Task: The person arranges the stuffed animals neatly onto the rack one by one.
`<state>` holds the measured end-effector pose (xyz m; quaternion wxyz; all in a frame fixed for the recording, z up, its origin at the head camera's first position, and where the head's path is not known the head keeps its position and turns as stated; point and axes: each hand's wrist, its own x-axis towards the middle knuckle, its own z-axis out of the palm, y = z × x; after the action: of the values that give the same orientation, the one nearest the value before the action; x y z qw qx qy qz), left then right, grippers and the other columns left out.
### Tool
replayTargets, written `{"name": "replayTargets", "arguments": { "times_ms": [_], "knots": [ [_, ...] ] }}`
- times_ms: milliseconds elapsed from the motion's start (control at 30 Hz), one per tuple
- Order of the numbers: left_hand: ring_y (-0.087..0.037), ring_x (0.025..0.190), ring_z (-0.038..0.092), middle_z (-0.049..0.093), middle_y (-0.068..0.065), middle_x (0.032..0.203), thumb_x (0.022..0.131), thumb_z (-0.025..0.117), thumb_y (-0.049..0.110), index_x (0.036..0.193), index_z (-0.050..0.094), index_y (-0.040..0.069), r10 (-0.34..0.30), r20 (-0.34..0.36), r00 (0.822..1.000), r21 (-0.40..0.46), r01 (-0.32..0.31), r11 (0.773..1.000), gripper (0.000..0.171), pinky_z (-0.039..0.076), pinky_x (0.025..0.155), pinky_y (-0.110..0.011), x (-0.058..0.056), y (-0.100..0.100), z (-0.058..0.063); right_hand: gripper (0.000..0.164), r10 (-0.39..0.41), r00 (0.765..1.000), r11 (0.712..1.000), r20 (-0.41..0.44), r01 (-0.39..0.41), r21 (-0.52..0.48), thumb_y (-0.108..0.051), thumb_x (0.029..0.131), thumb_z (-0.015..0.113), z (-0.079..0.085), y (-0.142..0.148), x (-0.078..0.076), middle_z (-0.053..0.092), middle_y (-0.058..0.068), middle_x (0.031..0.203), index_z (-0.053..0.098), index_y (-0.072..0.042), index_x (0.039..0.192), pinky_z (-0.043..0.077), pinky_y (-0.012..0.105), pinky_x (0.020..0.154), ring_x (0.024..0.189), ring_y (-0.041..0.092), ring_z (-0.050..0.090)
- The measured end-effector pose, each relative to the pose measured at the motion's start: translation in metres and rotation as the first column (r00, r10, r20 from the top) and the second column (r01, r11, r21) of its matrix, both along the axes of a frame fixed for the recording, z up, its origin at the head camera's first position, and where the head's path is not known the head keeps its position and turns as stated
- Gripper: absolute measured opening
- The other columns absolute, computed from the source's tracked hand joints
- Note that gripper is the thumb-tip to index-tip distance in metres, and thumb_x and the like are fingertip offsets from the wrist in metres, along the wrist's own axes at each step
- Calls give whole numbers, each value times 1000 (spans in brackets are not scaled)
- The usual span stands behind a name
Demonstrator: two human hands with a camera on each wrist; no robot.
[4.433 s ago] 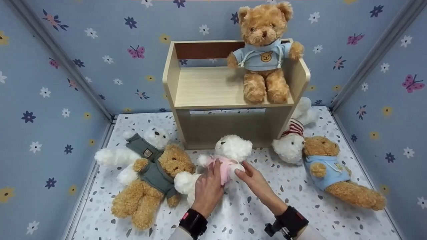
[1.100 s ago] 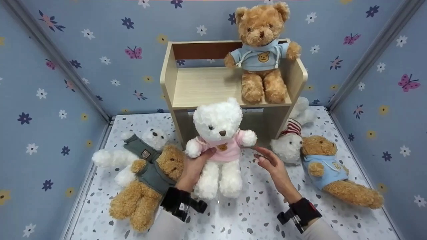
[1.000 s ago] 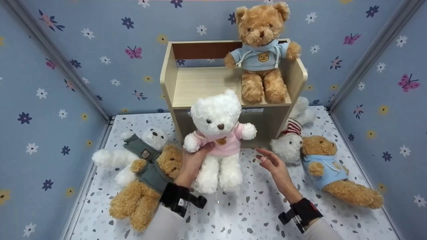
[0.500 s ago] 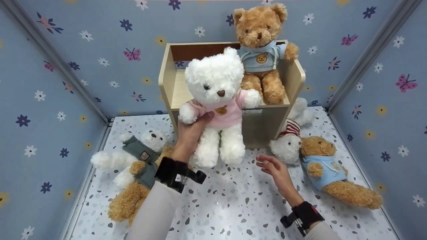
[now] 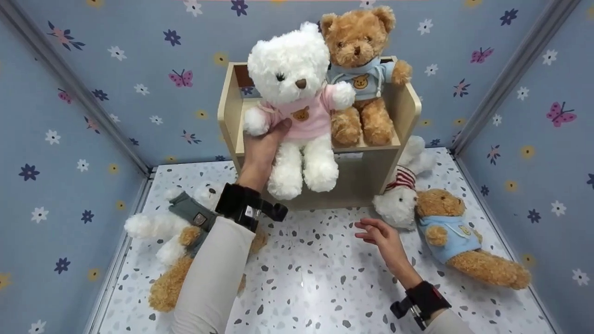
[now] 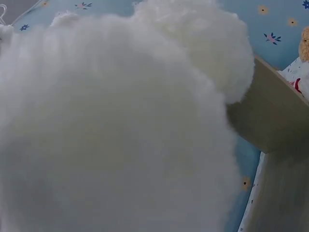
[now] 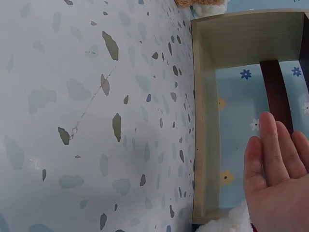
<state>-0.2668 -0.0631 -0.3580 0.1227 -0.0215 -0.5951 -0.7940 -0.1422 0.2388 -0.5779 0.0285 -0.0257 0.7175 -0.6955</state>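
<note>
My left hand (image 5: 263,150) grips a white teddy bear (image 5: 311,116) in a pink shirt by its side, thumb across the shirt front. The bear is upright, raised in front of the shelf unit (image 5: 413,111), facing me. White fur (image 6: 116,125) fills most of the left wrist view, and the hand itself is hidden there. Beside it on the top shelf sits a brown teddy bear (image 5: 376,118) in a blue hoodie. My right hand (image 5: 383,241) is above the speckled surface with fingers extended, holding nothing; the right wrist view shows its palm and fingers (image 7: 273,150) near the shelf.
On the right lie a white bear (image 5: 397,206) in a red-striped top and a brown bear (image 5: 445,232) in blue. A white bear (image 5: 158,222) and a brown bear (image 5: 169,283), both in dark green, lie left, partly behind my left sleeve. Flowered panels (image 5: 65,185) enclose the space.
The white bear in pink lay on the surface with both hands on it, then was stood up. My left hand has lifted it to top-shelf height; my right hand has let go.
</note>
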Motion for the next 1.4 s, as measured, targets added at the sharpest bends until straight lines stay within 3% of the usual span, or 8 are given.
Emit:
{"name": "replayTargets", "arguments": {
  "times_ms": [300, 433, 633, 733, 867, 1033, 1167, 1400],
  "knots": [
    [-17, 114, 58, 64, -7, 126, 87, 81, 8, 131, 59, 1, 33, 20, 999, -31, -32, 999, 50, 44, 102, -23, -31, 1, 16, 36, -14, 1000, 1000, 2, 14, 7, -16, 110, 53, -2, -3, -2, 69, 21, 129, 59, 7, 137, 56, 35, 95, 108, 34, 71],
    [-17, 118, 57, 64, -6, 128, 86, 82, 9, 133, 59, 5, 34, 92, 995, 0, -35, 999, 52, 44, 104, -23, -44, 3, 16, 37, -10, 1000, 1000, 8, 10, 16, -16, 110, 53, -4, -4, 0, 69, 21, 129, 57, 8, 137, 56, 35, 95, 108, 32, 71],
    [-17, 114, 59, 66, -4, 123, 87, 82, 7, 128, 63, 5, 49, 186, 981, 44, -58, 997, 45, 46, 100, -25, -62, 7, 11, 38, 0, 1000, 1000, 20, 0, -7, -17, 110, 53, -6, -4, 1, 69, 19, 130, 58, 8, 137, 53, 47, 100, 109, 30, 71],
    [-16, 112, 60, 68, -3, 122, 89, 81, 6, 126, 67, 7, 88, 199, 976, -16, -87, 996, 39, 47, 98, -25, -70, 9, 13, 35, -8, 999, 1000, 40, 9, -8, -16, 109, 53, -4, -4, 0, 69, 19, 130, 60, 5, 137, 54, 45, 100, 110, 29, 71],
    [-14, 111, 58, 67, -2, 122, 90, 79, 8, 126, 67, 9, 166, 256, 952, -100, -145, 984, 38, 47, 95, -23, -78, 12, 18, 31, -17, 998, 1000, 61, 17, 1, -14, 109, 52, -2, -4, -1, 69, 19, 130, 62, 1, 135, 54, 41, 99, 110, 29, 70],
    [-12, 107, 56, 66, -1, 118, 89, 80, 9, 125, 66, 9, 220, 289, 932, -131, -189, 973, 38, 45, 91, -21, -90, 20, 23, 32, -21, 999, 1000, 43, 20, 3, -14, 109, 53, -1, 0, -3, 69, 20, 130, 61, 2, 136, 55, 42, 98, 110, 30, 70],
    [-12, 100, 55, 65, -2, 113, 91, 76, 7, 120, 67, 8, 216, 274, 937, -155, -179, 972, 31, 45, 85, -22, -98, 27, 23, 32, -30, 999, 999, 41, 29, 17, -12, 109, 52, -3, 3, -3, 69, 20, 130, 61, 3, 135, 54, 47, 99, 110, 31, 70],
    [-14, 107, 58, 67, -6, 124, 94, 75, 18, 130, 64, 7, 217, 285, 934, -327, -118, 938, 39, 45, 91, -25, -107, 29, 21, 32, -52, 997, 998, 58, 51, 25, -12, 108, 52, -5, 7, -2, 69, 20, 129, 61, 4, 135, 57, 38, 95, 109, 30, 71]
  ]
}}
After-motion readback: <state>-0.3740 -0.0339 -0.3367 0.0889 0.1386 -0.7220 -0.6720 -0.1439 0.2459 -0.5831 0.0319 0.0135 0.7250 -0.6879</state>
